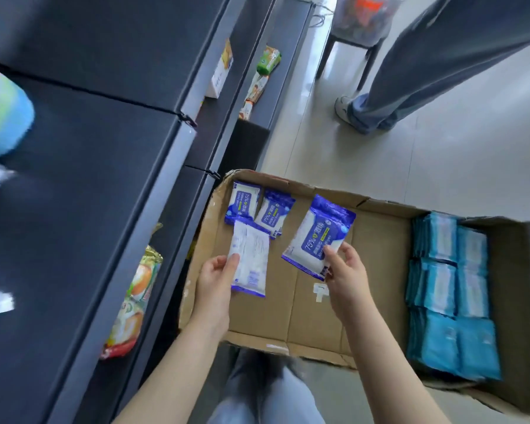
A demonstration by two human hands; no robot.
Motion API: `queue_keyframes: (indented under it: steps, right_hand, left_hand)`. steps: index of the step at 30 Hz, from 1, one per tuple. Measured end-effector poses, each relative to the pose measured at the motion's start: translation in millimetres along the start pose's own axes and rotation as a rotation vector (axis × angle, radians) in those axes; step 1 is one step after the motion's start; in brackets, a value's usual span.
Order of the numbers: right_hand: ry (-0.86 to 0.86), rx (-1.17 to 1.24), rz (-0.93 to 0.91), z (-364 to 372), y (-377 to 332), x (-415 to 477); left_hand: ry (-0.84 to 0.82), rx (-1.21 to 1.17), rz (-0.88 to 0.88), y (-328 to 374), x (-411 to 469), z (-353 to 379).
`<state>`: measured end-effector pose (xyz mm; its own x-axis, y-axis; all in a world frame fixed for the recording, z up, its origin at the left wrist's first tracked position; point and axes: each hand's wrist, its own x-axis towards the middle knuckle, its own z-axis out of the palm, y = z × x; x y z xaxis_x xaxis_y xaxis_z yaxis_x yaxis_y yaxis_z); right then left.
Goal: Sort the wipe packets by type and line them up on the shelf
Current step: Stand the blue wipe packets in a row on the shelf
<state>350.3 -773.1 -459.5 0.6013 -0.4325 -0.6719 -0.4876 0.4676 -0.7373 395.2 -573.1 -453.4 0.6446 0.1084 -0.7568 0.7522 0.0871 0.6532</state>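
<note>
Here the left hand (214, 283) grips a blue wipe packet (251, 261) by its lower part, white back facing up, near the centre of the frame. Just right of it, the right hand (346, 276) pinches a second blue packet (317, 237), front up, by its lower corner. Both are over the cardboard box (288, 313). Two more blue packets (242, 203) lie in the box's upper left corner. Teal packets (453, 298) sit packed in rows at its right end. The dark shelf (89, 179) fills the left of the frame

place: shop aisle | evidence: dark tiered shelving (178, 154) with packaged snacks (268, 59), stock carton (318, 307), tiled floor (441, 166)
</note>
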Motion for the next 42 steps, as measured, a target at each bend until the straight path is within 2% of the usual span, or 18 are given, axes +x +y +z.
queue_keyframes:
  steps: [3,9,19,26,32,36,42]
  right_hand:
    - [-0.114,0.013,-0.064,-19,-38,-71]
    - [-0.264,0.150,-0.023,-53,-87,-151]
    - [-0.610,0.002,-0.131,-106,-166,-219]
    - [-0.882,-0.111,-0.143,-74,-187,-291]
    - [-1.051,-0.199,-0.089,-11,-153,-386]
    - [-1.190,-0.232,-0.040,23,-101,-461]
    - [-1.257,-0.326,0.025,47,10,-575]
  left_hand:
    - [-0.081,-0.116,-0.021,23,-76,-4]
    - [-0.248,-0.380,-0.041,40,-193,-4]
    - [-0.266,-0.635,0.210,24,-342,30]
    - [-0.232,-0.805,0.434,20,-429,-32]
    - [-0.088,-0.831,0.647,-13,-498,-133]
    - [0.154,-0.834,0.609,-52,-546,-210]
    - [0.336,-0.963,0.593,-126,-614,-298]
